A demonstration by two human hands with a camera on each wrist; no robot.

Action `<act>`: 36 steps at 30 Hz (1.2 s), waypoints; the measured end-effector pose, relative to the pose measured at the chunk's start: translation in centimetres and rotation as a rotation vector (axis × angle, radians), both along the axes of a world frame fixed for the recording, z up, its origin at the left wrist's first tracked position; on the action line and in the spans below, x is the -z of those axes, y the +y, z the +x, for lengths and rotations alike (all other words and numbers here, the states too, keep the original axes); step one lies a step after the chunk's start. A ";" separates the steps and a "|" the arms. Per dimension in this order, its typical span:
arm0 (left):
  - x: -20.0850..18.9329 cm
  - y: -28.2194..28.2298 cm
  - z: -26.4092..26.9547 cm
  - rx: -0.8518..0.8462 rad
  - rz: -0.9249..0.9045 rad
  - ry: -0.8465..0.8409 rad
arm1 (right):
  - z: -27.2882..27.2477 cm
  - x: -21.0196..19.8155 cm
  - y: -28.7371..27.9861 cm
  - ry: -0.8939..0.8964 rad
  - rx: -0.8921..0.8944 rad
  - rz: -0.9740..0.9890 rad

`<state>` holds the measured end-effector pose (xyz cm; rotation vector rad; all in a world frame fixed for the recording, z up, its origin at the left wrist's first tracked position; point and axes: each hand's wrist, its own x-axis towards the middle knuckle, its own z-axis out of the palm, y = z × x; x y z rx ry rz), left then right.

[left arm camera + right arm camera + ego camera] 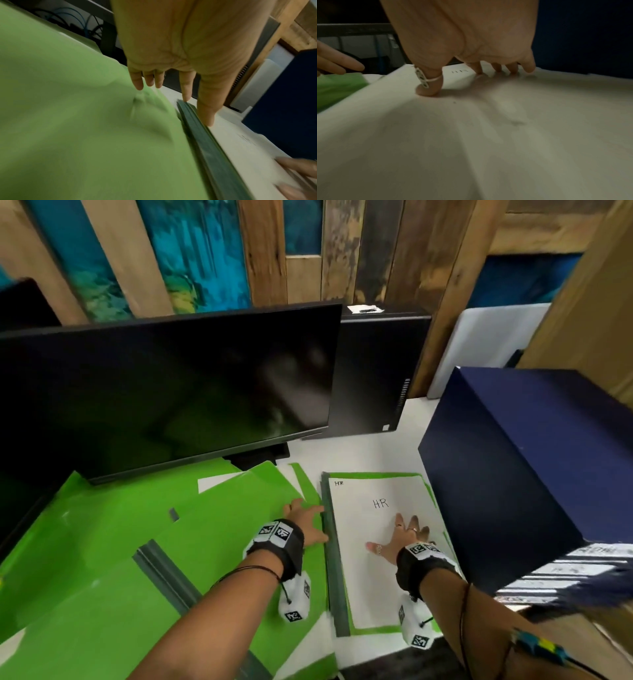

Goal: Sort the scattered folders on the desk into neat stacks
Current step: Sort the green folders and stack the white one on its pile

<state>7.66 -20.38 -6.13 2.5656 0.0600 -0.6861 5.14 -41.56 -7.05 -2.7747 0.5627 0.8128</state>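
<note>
A stack of green folders (334, 559) lies on the white desk, topped by a white sheet (373, 573) marked "HR". My right hand (399, 537) lies flat on that sheet with fingers spread; in the right wrist view the thumb (429, 86) and fingertips press the paper (488, 135). My left hand (305, 518) rests with straight fingers against the stack's dark spine (207, 148), its other fingers over the loose green folders (137, 542) scattered to the left. Those folders (77, 121) overlap one another at angles.
A black monitor (164, 392) stands behind the loose folders, its foot (260, 455) touching them. A black computer tower (373, 374) stands behind the stack. A dark blue box (527, 474) sits close to the stack's right. White desk (370, 450) shows between them.
</note>
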 end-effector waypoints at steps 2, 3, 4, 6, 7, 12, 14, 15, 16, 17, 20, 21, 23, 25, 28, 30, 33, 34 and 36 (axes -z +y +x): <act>-1.2 2.6 -0.2 -0.082 0.033 -0.045 | 0.4 -0.6 0.9 -0.071 -0.044 -0.055; -1.7 4.4 -0.3 -0.128 0.068 -0.060 | 0.6 -1.0 1.8 -0.117 -0.086 -0.061; -2.2 6.3 -0.6 -0.171 0.115 -0.069 | 1.0 -1.2 3.0 -0.156 -0.134 -0.032; -3.2 10.4 -1.7 -0.246 0.222 -0.081 | 1.4 -1.4 5.8 -0.217 -0.248 0.099; -3.6 12.4 -2.5 -0.288 0.268 -0.092 | 1.6 -1.3 7.3 -0.239 -0.331 0.176; -3.9 21.6 -7.8 -0.465 0.381 -0.081 | 1.4 -1.2 13.6 -0.190 -0.616 0.317; -3.6 24.0 -10.0 -0.494 0.398 -0.016 | 1.2 -0.8 14.7 -0.146 -0.597 0.262; -3.5 24.8 -11.1 -0.512 0.406 0.001 | 1.1 -0.6 15.0 -0.112 -0.573 0.235; -3.4 25.2 -12.0 -0.535 0.416 0.001 | 1.1 -0.4 15.3 -0.072 -0.549 0.217; -3.4 25.4 -12.8 -0.562 0.422 -0.005 | 1.1 -0.2 15.5 -0.043 -0.529 0.212; -3.0 25.1 -13.6 -0.671 0.350 -0.061 | 1.2 -0.3 15.9 -0.035 -0.482 0.220; -2.9 25.0 -13.5 -0.706 0.311 -0.079 | 1.3 -0.6 16.0 -0.033 -0.467 0.214; -3.2 24.9 -13.2 -0.739 0.241 -0.099 | 1.6 -0.9 16.1 -0.017 -0.446 0.207; -3.7 25.1 -12.9 -0.774 0.183 -0.151 | 1.5 -1.1 16.5 -0.018 -0.428 0.242; -4.4 25.4 -12.5 -0.806 0.153 -0.255 | 1.1 -0.9 16.8 -0.038 -0.372 0.315; -5.2 24.8 -12.0 -0.768 0.200 -0.320 | 0.7 -0.7 17.0 -0.029 -0.369 0.309; -7.2 23.5 -11.0 -0.714 0.051 -0.474 | 0.4 -0.7 17.1 -0.015 -0.349 0.343; -8.2 22.9 -10.6 -0.672 -0.055 -0.527 | 0.3 -1.0 17.2 -0.018 -0.323 0.374; -10.7 21.7 -9.8 -0.563 -0.241 -0.631 | 0.2 -2.3 17.6 -0.021 -0.244 0.479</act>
